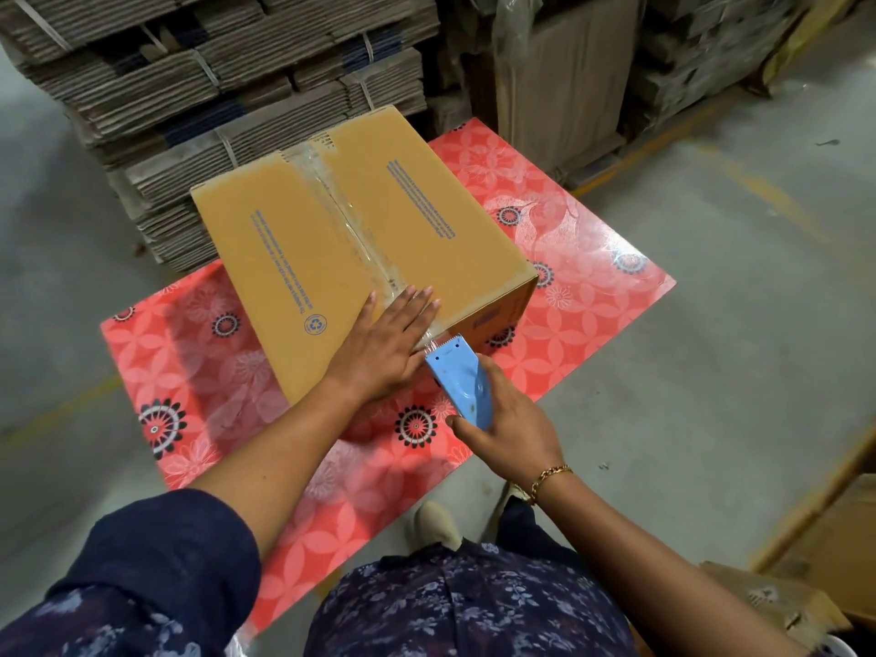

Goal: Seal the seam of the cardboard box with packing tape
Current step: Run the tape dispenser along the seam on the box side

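Note:
A closed brown cardboard box (303, 258) with blue print lies on a red floral table (592, 296). Clear packing tape (346, 215) runs along its centre seam from the far edge to the near edge. My left hand (386, 343) lies flat, fingers spread, on the near end of the box top over the tape. My right hand (512, 433) grips a blue tape dispenser (462, 379), its toothed blade just off the box's near edge. A short stretch of clear tape spans from the blade to the box.
Bundled stacks of flattened cardboard (227, 78) stand behind the table, and upright sheets (569, 73) stand at the back right. Grey concrete floor (739, 334) with yellow lines lies to the right. More cardboard (782, 604) sits at the lower right.

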Tool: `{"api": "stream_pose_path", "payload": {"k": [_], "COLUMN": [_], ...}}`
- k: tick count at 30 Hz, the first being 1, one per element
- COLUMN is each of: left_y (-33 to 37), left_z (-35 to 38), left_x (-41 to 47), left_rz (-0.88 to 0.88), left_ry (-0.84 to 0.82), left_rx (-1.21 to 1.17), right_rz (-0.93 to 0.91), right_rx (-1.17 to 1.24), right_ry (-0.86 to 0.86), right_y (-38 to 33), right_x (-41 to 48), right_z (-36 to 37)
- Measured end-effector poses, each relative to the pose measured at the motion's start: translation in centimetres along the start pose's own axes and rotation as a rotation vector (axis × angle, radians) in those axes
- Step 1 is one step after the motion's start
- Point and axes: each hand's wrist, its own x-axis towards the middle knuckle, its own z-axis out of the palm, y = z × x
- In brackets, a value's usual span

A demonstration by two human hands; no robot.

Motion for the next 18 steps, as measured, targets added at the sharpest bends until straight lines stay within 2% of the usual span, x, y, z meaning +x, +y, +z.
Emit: {"api": "stream_pose_path", "payload": {"k": [8,13,18], "left_y": [0.1,0.1,0.5], "left_z": [-0.3,0.0,0.6], "left_x": [0.1,0.2,0.1], "left_rz": [-0.013,-0.022,-0.06], "left_ry": [-0.013,-0.005,0.052], "left_rx": [-0.01,0.016,0.044], "right_rz": [0.05,-0.002,0.016], "right_rx": [-0.086,-0.137,-0.225], "right_ry": [-0.053,-0.027,-0.119], "right_y": [1.7,1.2,0.4], "right_x": [-2.9,-3.4,-2.5], "right_z": [-0.5,-0.7,-1.7]}}
